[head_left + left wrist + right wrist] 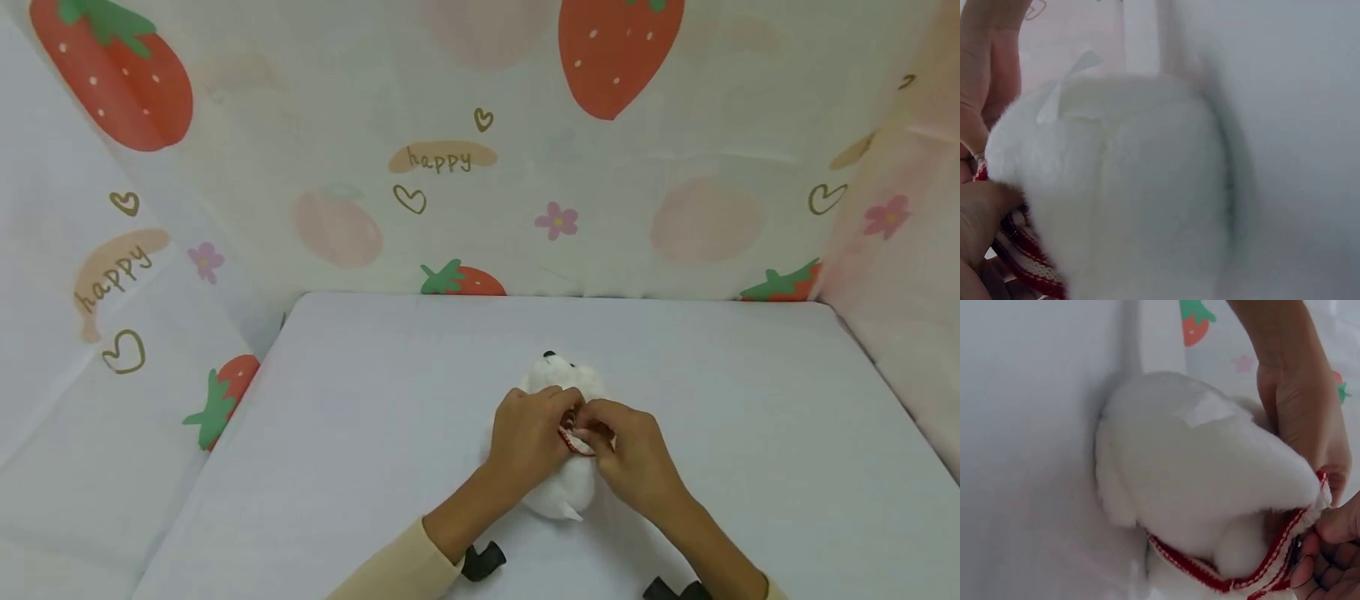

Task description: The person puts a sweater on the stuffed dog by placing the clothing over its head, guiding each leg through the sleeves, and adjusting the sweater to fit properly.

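A white plush animal [561, 487] with a black nose lies on the table, its head toward the far side and a white tag at the near end. Around its body is a knitted red-and-white garment [1282, 540], its edge stretched away from the fur in the right wrist view. My left hand [528, 433] holds the garment's left side, with the thumb against the knit and fur in the left wrist view. Opposite it, my right hand [636, 450] pinches the garment's edge between thumb and fingers. The two hands nearly meet over the toy and hide much of the knit.
The white table [360, 400] runs back to a curtain [510, 225] printed with strawberries, hearts and "happy". Similar cloth hangs at both sides. Black devices [486, 562] sit at the wrists, below cream sleeves [408, 558].
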`<state>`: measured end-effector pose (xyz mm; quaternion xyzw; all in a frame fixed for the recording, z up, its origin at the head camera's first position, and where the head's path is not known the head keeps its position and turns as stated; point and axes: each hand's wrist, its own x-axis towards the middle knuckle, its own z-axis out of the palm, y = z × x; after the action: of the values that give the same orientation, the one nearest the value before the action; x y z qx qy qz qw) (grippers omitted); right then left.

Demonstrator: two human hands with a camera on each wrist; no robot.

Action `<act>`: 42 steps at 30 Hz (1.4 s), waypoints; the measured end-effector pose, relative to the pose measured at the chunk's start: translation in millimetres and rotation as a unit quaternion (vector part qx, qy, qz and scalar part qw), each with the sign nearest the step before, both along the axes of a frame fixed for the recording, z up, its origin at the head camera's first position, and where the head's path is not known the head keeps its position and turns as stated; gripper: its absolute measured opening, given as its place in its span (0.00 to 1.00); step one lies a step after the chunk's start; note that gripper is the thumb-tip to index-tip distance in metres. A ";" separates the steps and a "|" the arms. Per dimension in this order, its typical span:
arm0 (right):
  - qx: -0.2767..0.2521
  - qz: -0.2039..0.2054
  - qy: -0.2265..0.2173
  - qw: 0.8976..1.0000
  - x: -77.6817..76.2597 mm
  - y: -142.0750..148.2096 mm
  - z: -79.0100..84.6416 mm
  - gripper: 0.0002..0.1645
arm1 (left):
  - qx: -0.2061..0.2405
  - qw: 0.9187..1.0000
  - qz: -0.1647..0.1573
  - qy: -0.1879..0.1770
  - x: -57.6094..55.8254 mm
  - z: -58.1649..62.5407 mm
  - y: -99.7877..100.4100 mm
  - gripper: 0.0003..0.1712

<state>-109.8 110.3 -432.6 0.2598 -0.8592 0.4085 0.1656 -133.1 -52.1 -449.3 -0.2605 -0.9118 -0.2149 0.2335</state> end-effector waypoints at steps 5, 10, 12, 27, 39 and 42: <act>-0.010 -0.016 -0.002 1.000 -4.4 12.0 4.3 0.13 | -0.001 0.999 -0.031 -0.032 2.5 4.5 -9.6 0.11; -0.027 -0.081 -0.060 0.995 -10.6 39.1 15.4 0.04 | 0.006 0.993 -0.088 -0.082 4.9 11.1 -24.1 0.11; -0.020 -0.095 -0.108 0.989 -13.3 49.1 18.0 0.03 | 0.011 0.988 -0.113 -0.103 5.7 14.5 -30.3 0.12; -0.098 0.027 -0.354 0.930 -39.0 70.6 -2.6 0.14 | 0.039 0.966 -0.170 -0.189 13.9 19.2 -46.3 0.19; -0.093 0.084 -0.395 0.910 -44.7 71.4 -7.4 0.15 | 0.053 0.989 -0.059 -0.125 15.5 11.4 -22.5 0.12; -0.083 0.087 -0.401 0.908 -45.3 71.9 -6.8 0.15 | 0.032 0.991 -0.037 -0.121 15.5 13.0 -17.6 0.14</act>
<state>-155.1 182.2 -439.5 0.1331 -0.7900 0.5613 -0.2079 -117.5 -69.8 -436.4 -0.2580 -0.9159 -0.2826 0.1213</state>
